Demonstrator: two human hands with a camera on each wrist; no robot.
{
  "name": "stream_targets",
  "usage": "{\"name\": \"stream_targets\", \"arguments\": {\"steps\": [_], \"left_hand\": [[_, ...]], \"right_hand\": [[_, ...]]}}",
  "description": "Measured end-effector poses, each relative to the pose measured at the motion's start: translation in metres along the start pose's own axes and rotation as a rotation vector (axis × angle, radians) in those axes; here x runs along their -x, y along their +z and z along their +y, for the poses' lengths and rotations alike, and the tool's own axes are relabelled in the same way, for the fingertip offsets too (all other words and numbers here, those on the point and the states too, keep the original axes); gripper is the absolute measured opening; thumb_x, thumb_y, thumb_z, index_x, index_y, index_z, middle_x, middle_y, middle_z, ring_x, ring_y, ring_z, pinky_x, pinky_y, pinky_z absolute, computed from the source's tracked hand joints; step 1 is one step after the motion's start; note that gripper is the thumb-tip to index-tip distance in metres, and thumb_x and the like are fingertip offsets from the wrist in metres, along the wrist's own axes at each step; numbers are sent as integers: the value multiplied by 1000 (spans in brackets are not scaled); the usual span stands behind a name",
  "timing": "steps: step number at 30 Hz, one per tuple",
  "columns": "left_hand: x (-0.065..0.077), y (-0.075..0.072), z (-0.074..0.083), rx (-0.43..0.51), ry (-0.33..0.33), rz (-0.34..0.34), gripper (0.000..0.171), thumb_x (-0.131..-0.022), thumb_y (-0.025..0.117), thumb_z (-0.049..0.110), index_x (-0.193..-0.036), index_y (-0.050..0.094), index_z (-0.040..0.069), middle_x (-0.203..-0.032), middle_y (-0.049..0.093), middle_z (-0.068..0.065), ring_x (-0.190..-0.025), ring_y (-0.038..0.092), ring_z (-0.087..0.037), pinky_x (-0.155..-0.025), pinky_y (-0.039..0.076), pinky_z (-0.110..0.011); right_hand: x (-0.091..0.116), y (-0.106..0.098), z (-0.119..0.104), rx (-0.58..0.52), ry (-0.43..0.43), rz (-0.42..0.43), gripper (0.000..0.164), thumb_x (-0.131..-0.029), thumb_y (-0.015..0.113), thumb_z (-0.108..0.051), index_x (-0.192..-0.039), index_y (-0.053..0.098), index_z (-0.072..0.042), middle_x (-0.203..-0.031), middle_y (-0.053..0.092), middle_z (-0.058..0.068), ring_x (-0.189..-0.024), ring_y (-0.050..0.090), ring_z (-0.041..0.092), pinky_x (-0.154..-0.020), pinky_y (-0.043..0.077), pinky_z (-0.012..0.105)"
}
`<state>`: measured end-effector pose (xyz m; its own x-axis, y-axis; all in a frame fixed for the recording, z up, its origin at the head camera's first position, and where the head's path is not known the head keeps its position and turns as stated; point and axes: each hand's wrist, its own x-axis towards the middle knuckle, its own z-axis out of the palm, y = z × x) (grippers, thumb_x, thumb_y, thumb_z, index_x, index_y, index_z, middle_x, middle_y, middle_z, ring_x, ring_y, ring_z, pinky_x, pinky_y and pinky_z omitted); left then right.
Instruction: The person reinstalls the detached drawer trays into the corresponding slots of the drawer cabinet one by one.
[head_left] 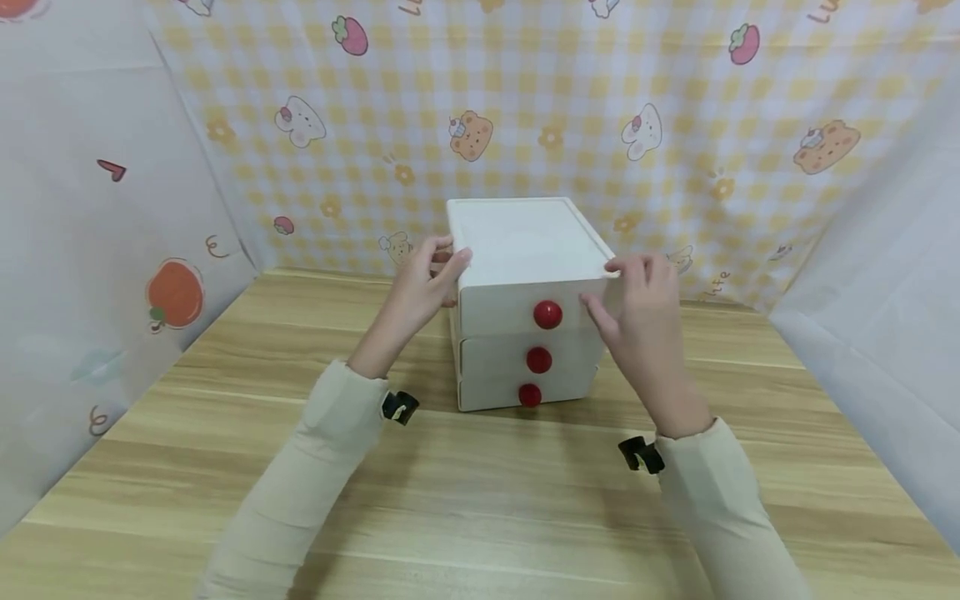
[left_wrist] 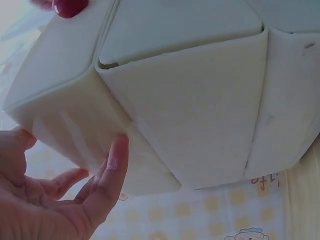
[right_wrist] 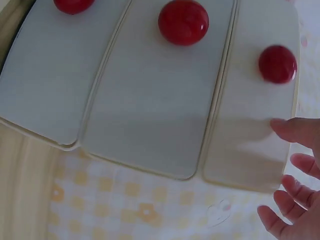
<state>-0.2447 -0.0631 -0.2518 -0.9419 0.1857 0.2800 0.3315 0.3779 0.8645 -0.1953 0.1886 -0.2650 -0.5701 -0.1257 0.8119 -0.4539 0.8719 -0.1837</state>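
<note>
A white three-tier drawer unit (head_left: 517, 242) stands on the table, with one round red knob (head_left: 548, 314) on the front of each tier. At its upper left edge is my left hand (head_left: 420, 292), thumb by the top rim and fingers along the side. In the left wrist view those loosely spread fingers (left_wrist: 117, 155) rest against the side of the top drawer (left_wrist: 75, 125), which sits slightly out of line with the tier below. My right hand (head_left: 648, 325) touches the upper right corner. Its thumb (right_wrist: 290, 130) is on the front face near the top knob (right_wrist: 277, 64), the other fingers spread beyond the edge.
The wood-grain table (head_left: 465, 500) extends around the unit. Behind it hangs a yellow checked cloth (head_left: 525, 100) with cartoon prints, and white printed cloths (head_left: 67, 275) flank both sides. A black strap piece (head_left: 401, 407) sticks out at each cuff.
</note>
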Motion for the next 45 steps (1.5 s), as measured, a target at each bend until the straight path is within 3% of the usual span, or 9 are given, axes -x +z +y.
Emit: {"name": "stream_targets", "arguments": {"steps": [4, 8, 13, 19, 24, 29, 36, 41, 45], "left_hand": [[13, -1, -5, 47, -14, -39, 63, -95, 44, 46, -142, 33, 7, -138, 45, -17, -108, 58, -29, -70, 58, -28], [26, -2, -13, 98, -25, -70, 60, -95, 43, 46, -142, 35, 8, -137, 45, -17, -105, 59, -31, -72, 58, -29], [36, 1, -22, 51, -35, -124, 66, -91, 49, 46, -144, 30, 13, -136, 45, -16, -99, 62, -30, -74, 58, -32], [42, 11, -19, -183, 8, -190, 96, -80, 70, 31, -150, 6, 17, -140, 39, -16, -96, 62, -24, -79, 56, -31], [47, 16, -21, -320, 132, -162, 105, -79, 71, 21, -150, -5, 13, -143, 37, -18, -98, 61, -26, -81, 56, -30], [48, 18, -24, -421, 177, -153, 106, -81, 69, 20, -148, -13, 10, -148, 32, -16, -104, 62, -29, -86, 54, -33], [46, 13, -27, -408, 193, -198, 102, -83, 66, 18, -148, -11, 8, -148, 32, -18, -95, 66, -26, -84, 55, -32], [45, 6, -33, -345, 198, -232, 96, -84, 66, 13, -149, -5, 9, -146, 32, -22, -88, 69, -20, -81, 56, -31], [43, 2, -39, -303, 232, -240, 87, -86, 63, 11, -150, 4, 9, -145, 35, -23, -89, 68, -19, -82, 55, -33]], "right_hand": [[5, -2, 12, -156, 208, -68, 54, -80, 73, -16, -118, 44, 10, -107, 42, 26, -95, 42, 35, -78, 44, 42], [11, -2, 23, -300, 421, -201, 57, -87, 65, -29, -125, 43, 6, -113, 47, 21, -96, 49, 28, -76, 48, 33], [22, 4, 32, -419, 526, -292, 53, -90, 59, -37, -123, 48, 3, -109, 57, 17, -91, 55, 12, -69, 50, 13], [31, 9, 40, -519, 531, -256, 43, -91, 59, -30, -119, 53, 2, -105, 59, 15, -79, 56, -1, -67, 54, 14], [32, 9, 43, -552, 527, -267, 40, -92, 57, -25, -118, 56, 5, -108, 61, 21, -76, 59, -3, -68, 55, 16], [34, 6, 44, -566, 505, -241, 32, -92, 56, -15, -114, 59, 8, -107, 62, 26, -69, 60, -9, -66, 53, 12], [35, 8, 47, -607, 457, -162, 22, -90, 58, -4, -104, 63, 11, -105, 63, 27, -70, 62, -6, -67, 56, 19], [35, 9, 49, -624, 447, -177, 20, -89, 58, -3, -103, 62, 12, -103, 63, 26, -73, 62, -5, -68, 57, 21], [36, 7, 51, -661, 450, -193, 19, -89, 57, 0, -102, 61, 13, -96, 67, 7, -75, 64, -2, -69, 57, 25]]}}
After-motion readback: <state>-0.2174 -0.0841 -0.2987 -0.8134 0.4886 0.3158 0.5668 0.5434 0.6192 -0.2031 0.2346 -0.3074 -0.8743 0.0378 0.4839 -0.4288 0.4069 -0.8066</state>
